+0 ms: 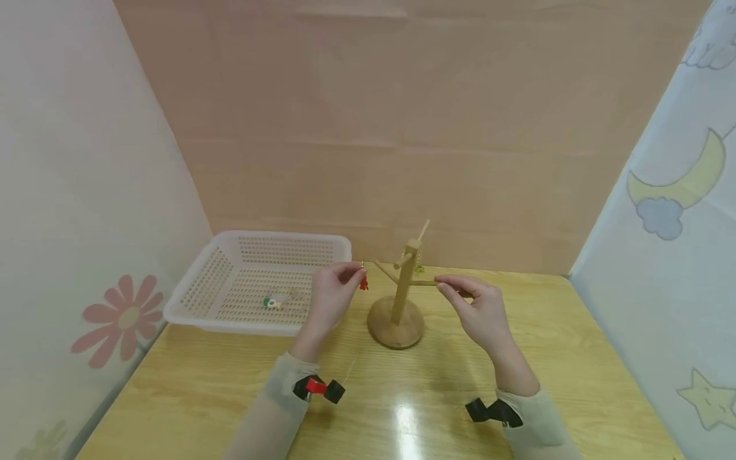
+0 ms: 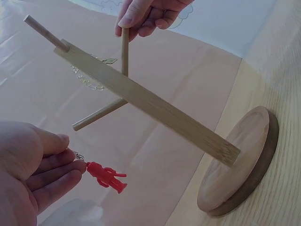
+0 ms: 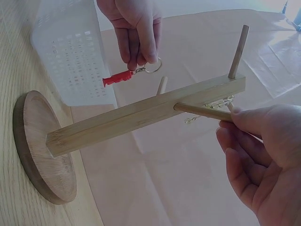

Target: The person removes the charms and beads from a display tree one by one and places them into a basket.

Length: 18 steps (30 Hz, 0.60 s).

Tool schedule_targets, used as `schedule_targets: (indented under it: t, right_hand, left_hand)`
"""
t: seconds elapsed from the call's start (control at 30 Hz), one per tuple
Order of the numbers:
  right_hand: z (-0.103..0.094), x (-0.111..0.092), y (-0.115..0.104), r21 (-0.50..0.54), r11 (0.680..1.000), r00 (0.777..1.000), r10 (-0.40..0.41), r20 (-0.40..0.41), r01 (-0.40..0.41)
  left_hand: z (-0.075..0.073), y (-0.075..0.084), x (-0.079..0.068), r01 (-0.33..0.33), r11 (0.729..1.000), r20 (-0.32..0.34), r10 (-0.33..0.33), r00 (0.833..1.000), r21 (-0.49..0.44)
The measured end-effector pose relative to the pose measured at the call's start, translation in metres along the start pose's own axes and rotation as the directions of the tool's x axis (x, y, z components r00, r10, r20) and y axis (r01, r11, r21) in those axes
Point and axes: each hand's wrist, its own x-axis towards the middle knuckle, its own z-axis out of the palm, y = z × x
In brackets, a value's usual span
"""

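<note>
My left hand pinches a keychain by its metal ring, and a small red figure dangles from it. The metal ring shows beside the fingertips in the right wrist view. Just right of that hand stands a wooden peg stand, upright on a round base. My right hand pinches the end of the stand's right peg between thumb and forefinger. A left peg points toward the keychain, apart from it. A beaded bracelet hangs at the far side of the post.
At the left is a white perforated basket with several small items, among them a green-and-white piece. A brown paper backdrop rises behind the table. Patterned panels stand at both sides.
</note>
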Motion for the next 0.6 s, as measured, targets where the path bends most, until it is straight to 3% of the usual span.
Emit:
schedule_targets:
  t: [0.37,0.6]
  right_hand:
    - [0.001,0.000,0.000,0.004,1.000,1.000,-0.004,-0.006,0.004]
    - [0.000,0.001,0.000,0.012,1.000,1.000,0.015,-0.010,-0.015]
  left_hand:
    - [-0.014,-0.007,0.000,0.019,1.000,0.045,-0.019,0.999,0.003]
    - [-0.026,-0.009,0.002,-0.006,0.999,0.018,0.005,1.000,0.048]
